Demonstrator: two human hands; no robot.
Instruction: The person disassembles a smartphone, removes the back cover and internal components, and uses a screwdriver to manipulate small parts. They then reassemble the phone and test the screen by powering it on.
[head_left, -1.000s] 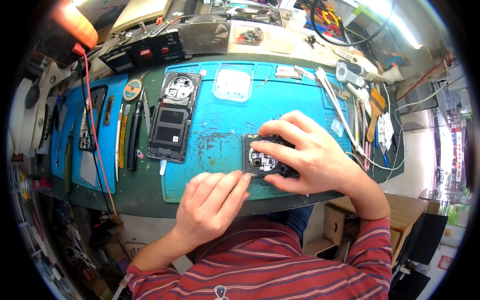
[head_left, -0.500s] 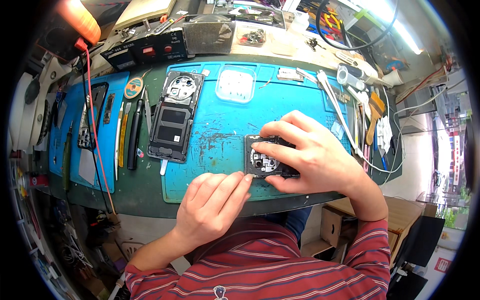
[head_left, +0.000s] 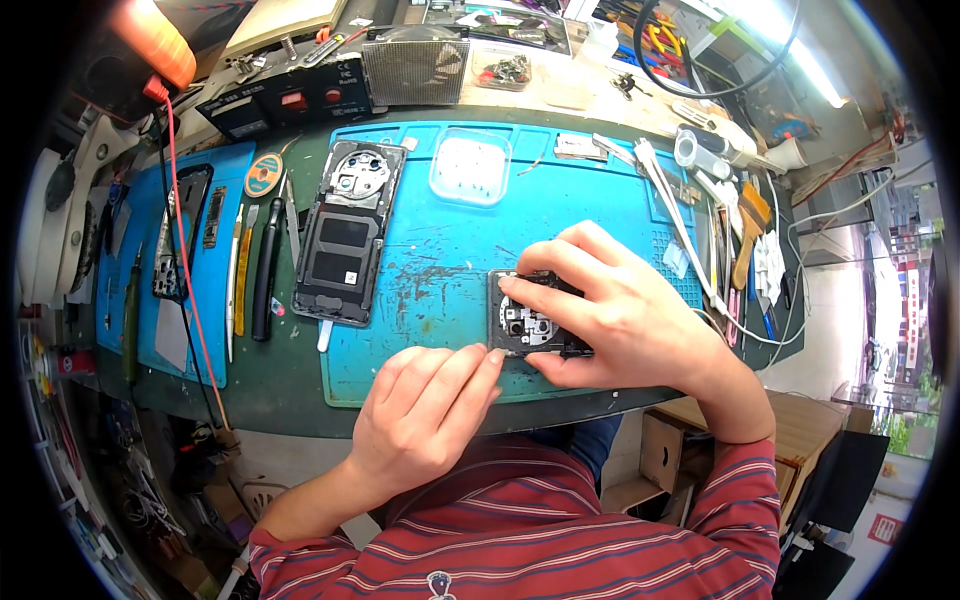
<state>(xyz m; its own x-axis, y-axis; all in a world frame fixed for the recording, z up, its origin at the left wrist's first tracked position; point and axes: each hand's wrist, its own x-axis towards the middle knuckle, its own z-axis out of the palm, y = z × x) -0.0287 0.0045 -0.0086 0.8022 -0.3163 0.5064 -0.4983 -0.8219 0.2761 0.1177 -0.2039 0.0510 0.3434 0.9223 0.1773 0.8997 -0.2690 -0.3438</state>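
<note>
An opened phone (head_left: 516, 325) lies on the blue work mat, its round camera section and small inner parts exposed. My right hand (head_left: 620, 315) spans its right part, thumb on the near edge and fingers on the far edge and top, covering much of it. At the near left corner, my left hand (head_left: 425, 405) is closed, its fingers pressed together and the tips against the phone's edge; its thumb is hidden. A phone back cover (head_left: 348, 235) with a round camera opening rests to the left. Beyond the hands stands a clear plastic box (head_left: 470, 170) holding several tiny screws.
Left of the back cover lie a black pen-like tool (head_left: 267, 270), yellow tweezers (head_left: 243, 270) and a solder wick spool (head_left: 265, 174). Another phone frame (head_left: 182, 235) sits far left, crossed by a red cable (head_left: 188, 270). A brush (head_left: 750, 225) and a white cable (head_left: 665, 190) are on the right.
My right hand has shifted very slightly to the left on the phone. My left hand and the phone stay in place.
</note>
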